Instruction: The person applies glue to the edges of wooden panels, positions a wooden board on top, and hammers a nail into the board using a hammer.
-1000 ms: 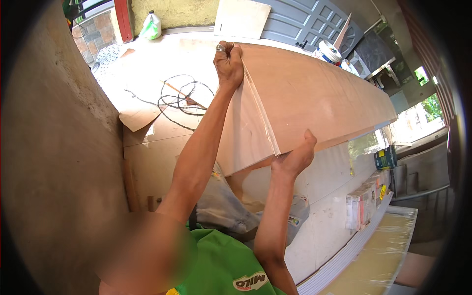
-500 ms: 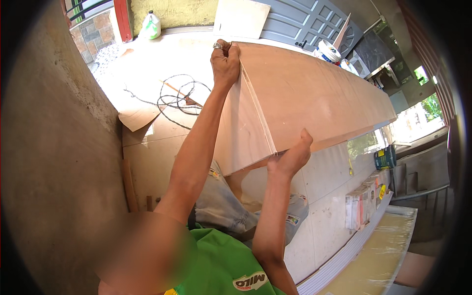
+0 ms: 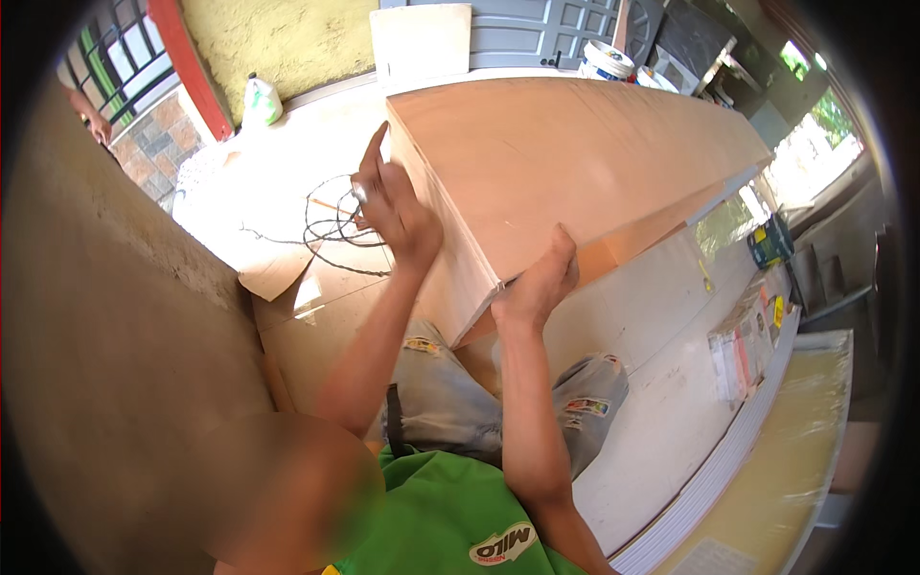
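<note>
A long plywood box [image 3: 594, 153] stretches away from me toward the far right, its broad face up and its end panel [image 3: 446, 249] toward me. My right hand [image 3: 537, 283] grips the near corner where the end panel meets the top, thumb lying on the top face and fingers hidden beneath. My left hand [image 3: 398, 211] is beside the end panel, index finger stretched toward the far corner and the other fingers partly curled. Nothing shows in that hand; whether the fingertip touches the edge I cannot tell. The box's side facing right is partly open.
A coiled black cord [image 3: 335, 225] and a brown sheet [image 3: 278, 273] lie on the tiled floor at left, near a concrete wall [image 3: 125, 287]. White bucket [image 3: 606, 62] stands behind the box. Stacked boxes [image 3: 743, 345] and a wrapped panel [image 3: 786, 450] sit at right. Another person's hand [image 3: 99, 127] shows upper left.
My left hand has let go of the far corner and drawn back toward me, one finger extended. My right hand keeps its grip on the near corner. The view has shifted a little.
</note>
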The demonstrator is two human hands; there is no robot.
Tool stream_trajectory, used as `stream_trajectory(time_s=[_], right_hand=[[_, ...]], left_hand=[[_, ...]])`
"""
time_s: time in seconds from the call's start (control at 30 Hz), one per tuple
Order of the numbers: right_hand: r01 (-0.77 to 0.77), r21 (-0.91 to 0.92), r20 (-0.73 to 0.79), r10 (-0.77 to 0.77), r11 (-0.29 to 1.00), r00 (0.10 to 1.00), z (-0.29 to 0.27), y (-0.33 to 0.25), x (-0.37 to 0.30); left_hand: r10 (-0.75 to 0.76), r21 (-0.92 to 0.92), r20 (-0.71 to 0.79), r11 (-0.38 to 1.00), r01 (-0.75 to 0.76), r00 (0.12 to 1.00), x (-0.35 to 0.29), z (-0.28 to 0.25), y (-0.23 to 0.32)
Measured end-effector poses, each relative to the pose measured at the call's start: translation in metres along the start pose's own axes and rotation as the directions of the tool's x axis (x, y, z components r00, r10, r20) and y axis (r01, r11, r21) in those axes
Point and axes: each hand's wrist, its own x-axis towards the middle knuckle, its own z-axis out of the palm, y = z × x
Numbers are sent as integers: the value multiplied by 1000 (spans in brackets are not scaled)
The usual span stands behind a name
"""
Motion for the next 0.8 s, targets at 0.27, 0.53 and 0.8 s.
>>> stream_trajectory(time_s=[0.27,0.53,0.8], right_hand=[[15,-89,20,-13,996,1000,3,9,-4],[44,-171,19,-41,984,999,2,8,-7],[-1,34,89,-2,999,996,-20,9,4]], left_hand=[[31,-216,11,976,-28,999,-65,6,11],[73,-165,32,984,-67,997,-67,6,13],[196,-342,125,929,-143,973,-58,-6,13]])
